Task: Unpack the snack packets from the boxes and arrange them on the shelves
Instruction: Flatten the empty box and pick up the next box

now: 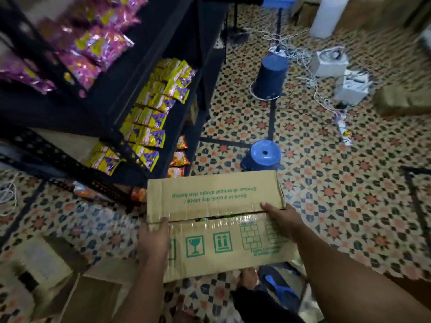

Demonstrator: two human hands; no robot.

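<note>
The dark metal shelving rack (149, 54) rises above and to the left of the brown cardboard box with green printed symbols (217, 220), its upper tier filled with shiny pink snack packets (93, 45) and the tier below with rows of yellow snack packets (154, 108); a few orange snack packets (179, 157) show at the rack's foot, just behind the box. The box is held over the patterned tile floor (338, 194), apparently brought close so its contents can go onto the rack. Beyond the box, to its right, a blue plastic stool (263, 157) stands on the tiles.

The box's two top flaps are parted along a narrow seam, where green packets (224, 217) just show inside. The left hand (154, 238) grips the box's left edge, fingers curled over the rim at the seam. The right hand (279, 217) grips the far-right corner, fingertips hooked on the far flap, probably both to steady the box and to begin pulling that flap open.
</note>
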